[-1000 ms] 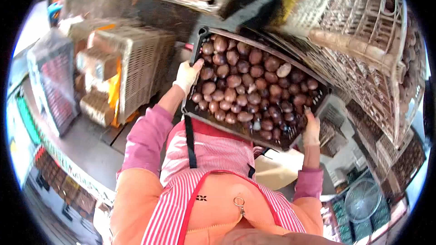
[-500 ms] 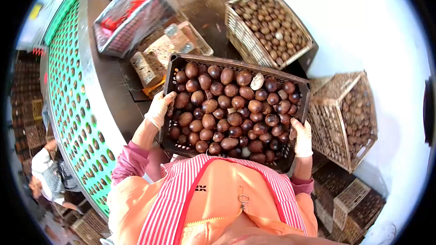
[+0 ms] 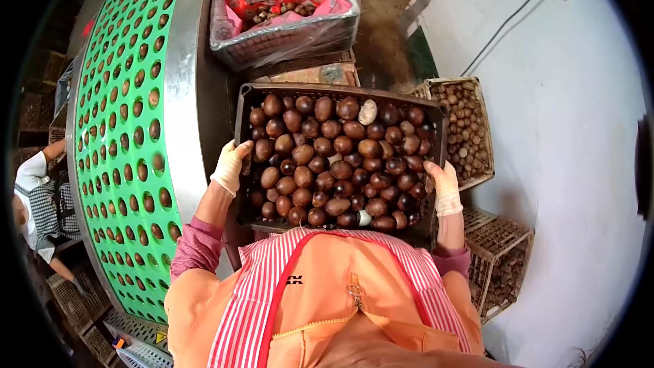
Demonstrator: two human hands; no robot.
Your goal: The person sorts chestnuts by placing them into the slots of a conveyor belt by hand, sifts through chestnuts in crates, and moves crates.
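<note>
A dark plastic crate full of dark brown eggs is held level in front of my body. One pale egg lies near its far side. My left hand, in a light glove, grips the left side with the thumb over the rim. On the right side my right hand, also gloved, is closed around the rim. The fingers of both hands under the crate are partly hidden. The crate's near edge is close to my striped apron.
Left of me runs a green belt with eggs in its holes and a metal edge. A plastic-lined basket stands ahead. Egg crates line the white wall at right. Another person is beyond the belt.
My view has turned to the right, and the wall crates appear lower. The belt and lined basket show larger. Both hands keep their hold on the crate, which sits slightly further left in view.
</note>
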